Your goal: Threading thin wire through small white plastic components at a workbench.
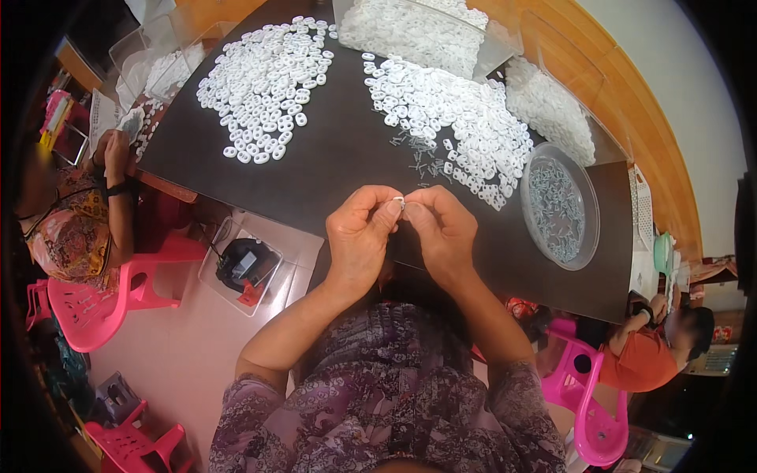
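Close to the table's near edge, my left hand [357, 229] and my right hand [443, 234] meet with thumbs and forefingers pinched. Between the fingertips is a small white plastic piece [400, 202], mostly hidden by them. Beyond my hands, small grey screws [426, 158] lie loose on the dark tabletop [260, 189]. Just behind these spreads a heap of small white plastic pieces [465, 110]. Farther left is another heap, of white oval pieces with two holes [264, 79]. A round clear tub [585, 254] at the right holds many grey screws [553, 209].
Clear bins of white pieces [418, 31] stand along the far side. Co-workers sit at the left [79, 221] and right [643, 355], by pink plastic chairs [87, 315]. Below the table's left edge, a clear box [296, 260] holds a black object.
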A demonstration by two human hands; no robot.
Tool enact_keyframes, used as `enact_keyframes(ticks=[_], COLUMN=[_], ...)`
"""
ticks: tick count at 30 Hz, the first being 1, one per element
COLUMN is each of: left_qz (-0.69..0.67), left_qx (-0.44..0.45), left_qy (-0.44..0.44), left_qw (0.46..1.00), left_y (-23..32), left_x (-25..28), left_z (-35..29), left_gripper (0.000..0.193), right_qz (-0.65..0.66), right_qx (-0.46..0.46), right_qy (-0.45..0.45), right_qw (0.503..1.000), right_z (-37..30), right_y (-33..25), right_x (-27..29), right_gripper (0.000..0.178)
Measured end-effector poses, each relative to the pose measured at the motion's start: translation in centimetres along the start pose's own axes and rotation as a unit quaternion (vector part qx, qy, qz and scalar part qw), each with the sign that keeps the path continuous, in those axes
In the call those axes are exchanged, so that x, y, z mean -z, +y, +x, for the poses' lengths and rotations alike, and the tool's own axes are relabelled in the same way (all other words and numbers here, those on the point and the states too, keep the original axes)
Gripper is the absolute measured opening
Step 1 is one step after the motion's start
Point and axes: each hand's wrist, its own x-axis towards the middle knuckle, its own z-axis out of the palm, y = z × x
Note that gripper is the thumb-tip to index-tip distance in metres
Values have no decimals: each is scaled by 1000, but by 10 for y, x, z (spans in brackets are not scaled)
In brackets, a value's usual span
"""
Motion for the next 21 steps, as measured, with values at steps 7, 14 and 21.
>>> enact_keyframes(ticks=[7,14,21], left_qz=[114,21,-69], left_qx=[-71,1,91], left_qy=[25,5,-6], left_qw=[991,1000,993], left_y=[-15,-6,-2], left_x=[-1,1,4], left_z=[-5,-2,14], left_gripper=[8,7,10], right_qz=[-84,-102,-257], right_qx=[42,62,60], right_qy=[-9,-5,66], right_qw=[996,993,962], right_z=[-2,-1,42], right_y=[9,4,19], right_x=[0,0,63], right_gripper=[11,6,11])
